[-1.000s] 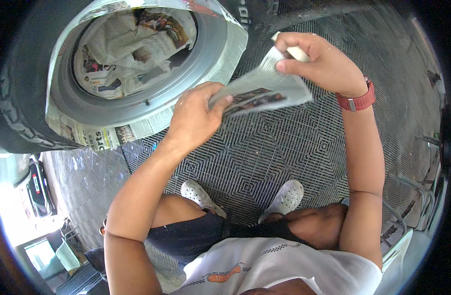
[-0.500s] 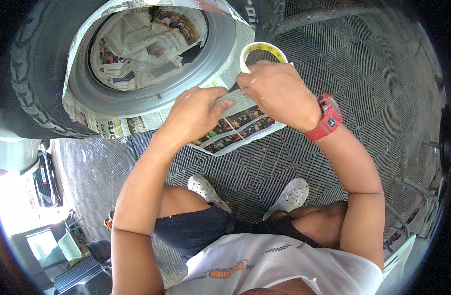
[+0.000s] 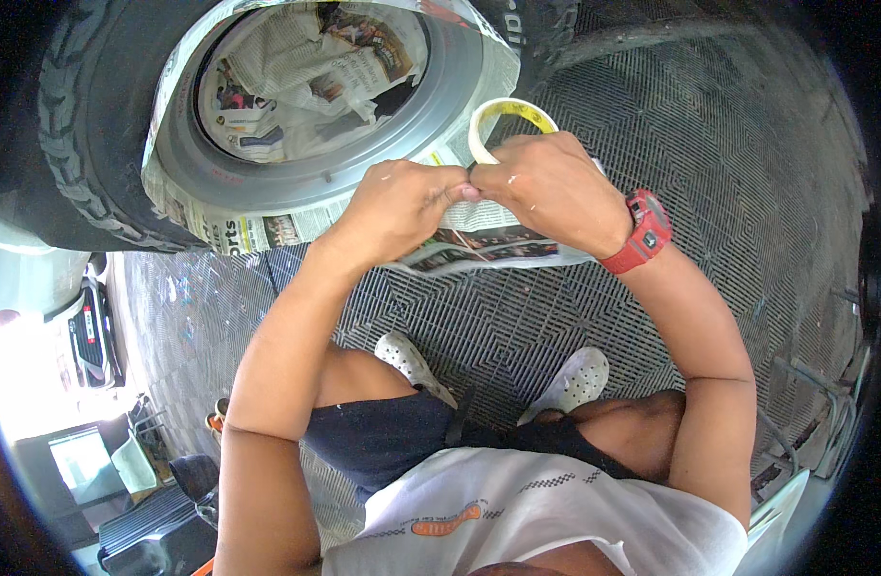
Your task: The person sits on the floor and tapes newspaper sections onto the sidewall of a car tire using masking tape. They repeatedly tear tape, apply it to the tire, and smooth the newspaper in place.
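Note:
A pale roll of masking tape [image 3: 476,132] with a yellow inner ring is gripped in my right hand [image 3: 565,192]. Against its fingertips, the thumb and fingers of my left hand [image 3: 397,206] are pinched together; whatever is between them, perhaps the tape's end, is too small to make out. Beneath both hands hangs a loose newspaper sheet [image 3: 469,252], partly hidden by them. Beyond it is a wheel with a grey rim [image 3: 297,187]. Newspaper [image 3: 316,67] fills the rim's middle, and more newspaper runs round its edge, against the black tyre [image 3: 76,125].
Dark ribbed floor matting [image 3: 690,144] spreads around the wheel. My white perforated clogs [image 3: 573,384] rest on it below my hands. At the left a parked car [image 3: 93,331] shows, with a black ridged case [image 3: 157,533] lower down. Metal frames [image 3: 805,384] stand at the right.
My fingertips have come together, the left hand moving right to meet the right one. The loose newspaper edge has lifted, and the wheel sits slightly farther right in view.

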Demonstrator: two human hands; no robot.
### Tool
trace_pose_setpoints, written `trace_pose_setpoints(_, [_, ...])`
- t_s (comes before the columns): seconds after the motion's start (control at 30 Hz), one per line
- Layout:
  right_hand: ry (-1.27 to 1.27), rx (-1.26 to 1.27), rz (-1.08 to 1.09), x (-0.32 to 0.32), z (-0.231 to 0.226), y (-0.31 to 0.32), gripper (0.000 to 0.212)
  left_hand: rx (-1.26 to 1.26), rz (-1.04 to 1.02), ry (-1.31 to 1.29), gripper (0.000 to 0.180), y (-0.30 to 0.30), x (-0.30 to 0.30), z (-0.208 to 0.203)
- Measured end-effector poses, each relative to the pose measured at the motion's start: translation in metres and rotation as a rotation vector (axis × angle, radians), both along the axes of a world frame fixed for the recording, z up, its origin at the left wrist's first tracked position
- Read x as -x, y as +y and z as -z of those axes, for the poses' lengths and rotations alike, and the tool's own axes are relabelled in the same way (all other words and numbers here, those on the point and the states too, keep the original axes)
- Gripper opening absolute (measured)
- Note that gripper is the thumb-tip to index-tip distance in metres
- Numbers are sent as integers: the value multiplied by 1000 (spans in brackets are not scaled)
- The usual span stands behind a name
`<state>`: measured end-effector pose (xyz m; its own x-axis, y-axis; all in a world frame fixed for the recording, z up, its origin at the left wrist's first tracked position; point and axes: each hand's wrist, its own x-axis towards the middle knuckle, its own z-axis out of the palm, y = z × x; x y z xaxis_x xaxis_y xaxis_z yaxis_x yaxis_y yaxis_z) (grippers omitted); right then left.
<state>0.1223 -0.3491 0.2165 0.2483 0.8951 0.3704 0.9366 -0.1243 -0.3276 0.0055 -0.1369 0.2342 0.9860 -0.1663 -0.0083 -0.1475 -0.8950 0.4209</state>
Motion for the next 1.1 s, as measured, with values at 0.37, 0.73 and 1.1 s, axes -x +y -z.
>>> trace_pose_setpoints(0.37, [56, -51, 104, -18, -11, -16, 20, 294, -217, 298, 35, 24, 2, -12])
trace_pose_setpoints(0.73, [288, -190, 68, -77, -40, -81, 16, 46, -566, -92, 42, 87, 3, 20])
trace_pose_setpoints(1.1, [-33, -1158, 1792, 21, -138, -610, 25, 293, -568, 341, 65, 94, 13, 93])
